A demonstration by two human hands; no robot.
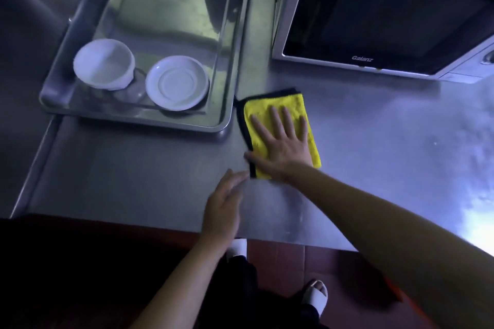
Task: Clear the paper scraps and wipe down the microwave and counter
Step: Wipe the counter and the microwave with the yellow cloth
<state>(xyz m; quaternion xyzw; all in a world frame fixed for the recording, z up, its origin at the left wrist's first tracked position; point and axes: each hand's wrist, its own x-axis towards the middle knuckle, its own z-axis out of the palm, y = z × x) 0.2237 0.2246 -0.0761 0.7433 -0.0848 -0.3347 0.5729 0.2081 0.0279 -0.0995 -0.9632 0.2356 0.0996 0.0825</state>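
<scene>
Wiping: right hand (pixel 280 141), grip spread flat, presses yellow cloth (pixel 267 100) on counter (pixel 133 173), beside tray (pixel 133 120).
Left hand (pixel 223 211): grip loose, empty.
Risk: cloth may snag tray corner, jolting dishes (pixel 177 83).

Tray (pixel 139 119): on counter (pixel 387 147), left of microwave (pixel 387 16).
Bowl (pixel 104 63), plate (pixel 177 82): side by side in tray.
Cloth (pixel 260 105): beside tray's near corner, under right hand (pixel 283 147).
</scene>
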